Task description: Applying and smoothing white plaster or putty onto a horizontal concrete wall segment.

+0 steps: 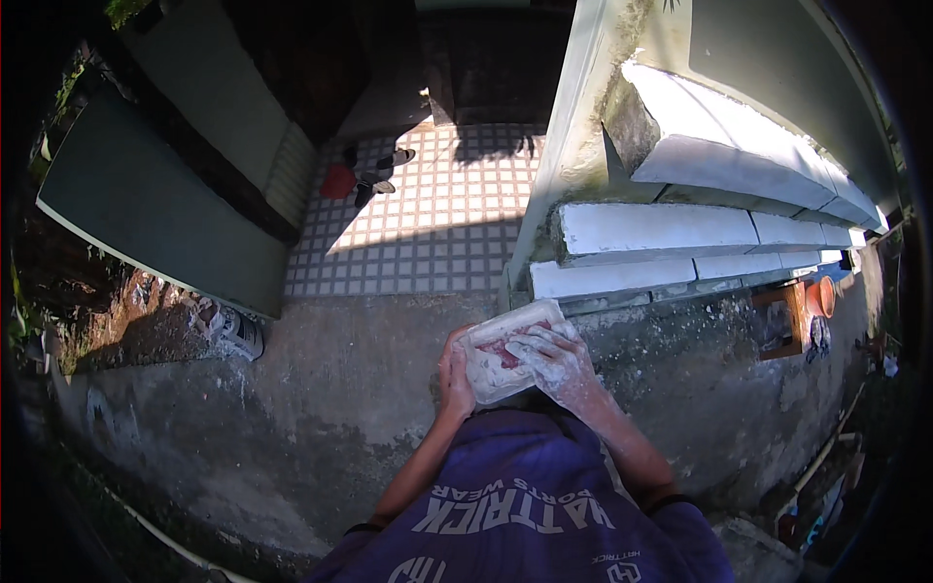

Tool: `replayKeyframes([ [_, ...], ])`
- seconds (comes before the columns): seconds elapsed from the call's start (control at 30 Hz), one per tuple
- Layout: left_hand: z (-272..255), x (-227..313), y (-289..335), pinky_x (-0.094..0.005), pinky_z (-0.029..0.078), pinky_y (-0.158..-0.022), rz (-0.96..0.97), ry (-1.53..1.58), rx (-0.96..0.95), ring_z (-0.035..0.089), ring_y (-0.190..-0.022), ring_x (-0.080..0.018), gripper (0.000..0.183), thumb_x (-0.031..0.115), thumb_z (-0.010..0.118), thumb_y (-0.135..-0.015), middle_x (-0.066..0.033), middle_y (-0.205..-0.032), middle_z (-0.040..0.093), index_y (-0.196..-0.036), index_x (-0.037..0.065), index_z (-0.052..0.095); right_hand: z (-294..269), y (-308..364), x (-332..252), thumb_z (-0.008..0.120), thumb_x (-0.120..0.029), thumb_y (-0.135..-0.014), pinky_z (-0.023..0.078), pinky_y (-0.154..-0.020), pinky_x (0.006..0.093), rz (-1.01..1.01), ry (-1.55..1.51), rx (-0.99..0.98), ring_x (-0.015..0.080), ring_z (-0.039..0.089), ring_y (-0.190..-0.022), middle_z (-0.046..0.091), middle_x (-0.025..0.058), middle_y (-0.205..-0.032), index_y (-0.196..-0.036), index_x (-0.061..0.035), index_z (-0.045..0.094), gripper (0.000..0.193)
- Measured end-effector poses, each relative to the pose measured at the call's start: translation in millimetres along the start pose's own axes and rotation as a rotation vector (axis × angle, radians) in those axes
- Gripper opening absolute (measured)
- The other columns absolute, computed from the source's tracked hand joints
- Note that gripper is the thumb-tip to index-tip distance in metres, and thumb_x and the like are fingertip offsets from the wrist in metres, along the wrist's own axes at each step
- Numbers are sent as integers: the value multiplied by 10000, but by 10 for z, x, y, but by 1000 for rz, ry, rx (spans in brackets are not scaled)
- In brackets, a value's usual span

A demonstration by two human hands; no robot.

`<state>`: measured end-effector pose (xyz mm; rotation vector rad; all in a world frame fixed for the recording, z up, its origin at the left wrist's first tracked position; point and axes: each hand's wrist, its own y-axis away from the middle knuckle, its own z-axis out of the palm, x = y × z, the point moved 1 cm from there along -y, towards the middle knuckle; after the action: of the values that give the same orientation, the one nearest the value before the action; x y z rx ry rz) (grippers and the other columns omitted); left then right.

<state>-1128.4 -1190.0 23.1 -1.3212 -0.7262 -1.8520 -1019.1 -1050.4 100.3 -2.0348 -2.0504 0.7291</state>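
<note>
My left hand (455, 377) grips the left side of a shallow rectangular tray (483, 392) in front of my chest. The tray is pale, tilted slightly, and coated inside with white powder (481, 371). Reddish-pink patches (506, 352) show through the powder; I cannot make out what they are. My right hand (562, 363), dusted white from fingers to wrist, lies over the tray's right part. Its fingers are stretched out, slightly apart, and rest on the contents. Whatever lies under the palm is hidden.
White-topped concrete steps (656, 228) rise at the right. Ahead, a doorway opens onto a tiled floor (437, 223) with shoes (384, 175). A sack (233, 330) sits by the wall at left. Further right are a wooden frame (780, 321) and a clay pot (821, 296).
</note>
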Motion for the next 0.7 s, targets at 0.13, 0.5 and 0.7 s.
replayKeyframes([
  [0.13, -114, -102, 7, -299, 388, -925, -33, -48, 69, 522, -1013, -163, 469, 385, 307, -1010, -101, -1071, 581, -1180, 1, 518, -33, 82, -128, 618, -107, -690, 442, -903, 413, 30, -170, -39, 202, 569, -1025, 619, 24, -1094, -1052, -107, 657, 364],
  [0.5, -247, -96, 3, -303, 390, -908, -33, -70, 151, 522, -990, -165, 421, 319, 309, -1008, -98, -1032, 591, -1146, -7, 535, 68, 25, -202, 627, -92, -675, 442, -889, 405, -8, -116, -54, 218, 557, -1009, 617, 9, -1072, -1048, -112, 658, 374],
  [0.7, -285, -157, 83, -305, 422, -892, -15, -67, 228, 539, -976, -163, 470, 386, 323, -1011, -95, -1047, 587, -1136, -10, 543, -22, -95, -211, 605, -28, -674, 464, -709, 431, 107, -63, 115, 260, 616, -882, 660, 70, -928, -1021, -79, 659, 354],
])
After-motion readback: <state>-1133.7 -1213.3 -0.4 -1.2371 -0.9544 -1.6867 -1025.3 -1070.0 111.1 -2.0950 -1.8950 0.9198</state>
